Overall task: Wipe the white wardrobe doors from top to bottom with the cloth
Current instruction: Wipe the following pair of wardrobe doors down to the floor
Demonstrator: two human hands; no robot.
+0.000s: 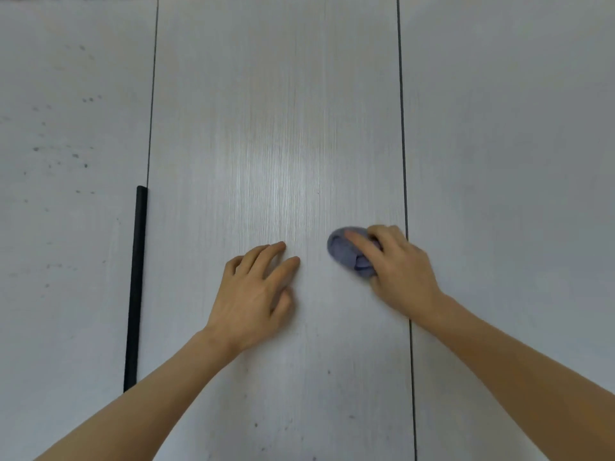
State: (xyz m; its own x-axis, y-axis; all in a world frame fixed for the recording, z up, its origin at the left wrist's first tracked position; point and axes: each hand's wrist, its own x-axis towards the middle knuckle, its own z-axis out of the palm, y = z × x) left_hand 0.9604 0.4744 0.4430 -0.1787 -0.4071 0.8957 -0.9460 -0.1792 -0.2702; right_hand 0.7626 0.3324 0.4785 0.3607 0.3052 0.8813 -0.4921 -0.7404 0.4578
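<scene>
Pressing a bunched blue-grey cloth [349, 256] against the middle wardrobe door [276, 128], the right hand [399, 264] forms the working grip: fingers curl over the wad, one finger extended across its top, so the fabric is pinched and held flat to the panel. The cloth sits at about 4 o'clock from the door's centre, just beside the seam [404, 161] with the right-hand door [515, 161]. The bunched form probably concentrates pressure on a small contact patch.

The left hand [256, 294] lies at 6 o'clock on the same door, fingers spread and nearly straight, tips touching the surface; it holds nothing. Its placement suggests bracing, steadying the panel or the body while the other hand wipes.

Outward, at 9 o'clock, a black vertical handle [135, 287] runs along the gap between the middle door and the left door [66, 194]. The left door carries scattered dark specks [86, 165], and a few marks show low on the middle door, so both areas appear unfinished.
</scene>
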